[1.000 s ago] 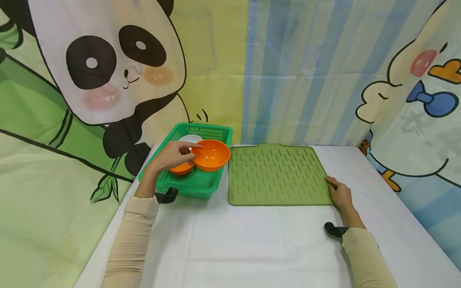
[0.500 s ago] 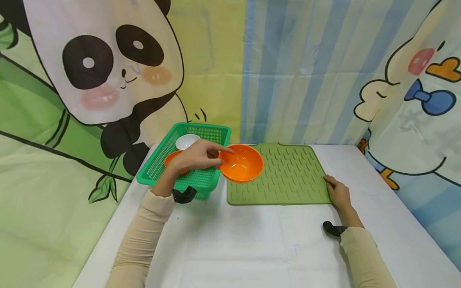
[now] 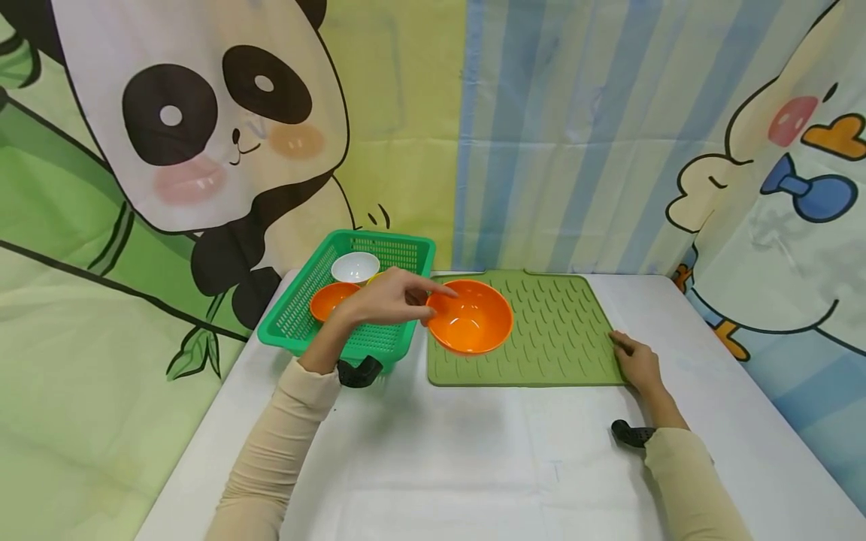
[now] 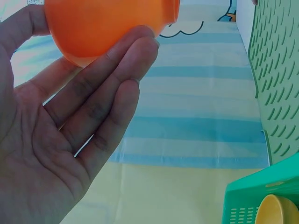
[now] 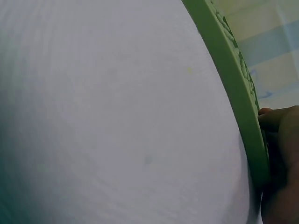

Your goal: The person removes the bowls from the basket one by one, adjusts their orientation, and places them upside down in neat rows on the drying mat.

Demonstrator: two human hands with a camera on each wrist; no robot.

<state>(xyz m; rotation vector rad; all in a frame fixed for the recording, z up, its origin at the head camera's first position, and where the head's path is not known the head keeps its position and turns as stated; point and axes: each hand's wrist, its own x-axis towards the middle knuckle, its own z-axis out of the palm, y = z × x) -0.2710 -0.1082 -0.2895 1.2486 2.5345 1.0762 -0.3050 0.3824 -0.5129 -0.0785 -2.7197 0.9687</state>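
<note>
Left forearm [image 3: 274,451] slanting inward; left hand [image 3: 392,298], in front of the green basket [image 3: 287,315], pinches the orange bowl [image 3: 470,319] between thumb and index finger, others extended. Bowl held up before the green mat [image 3: 551,330]. Right hand [image 3: 637,368] touches the mat's right edge; whether its fingers pinch cannot be told.
</note>
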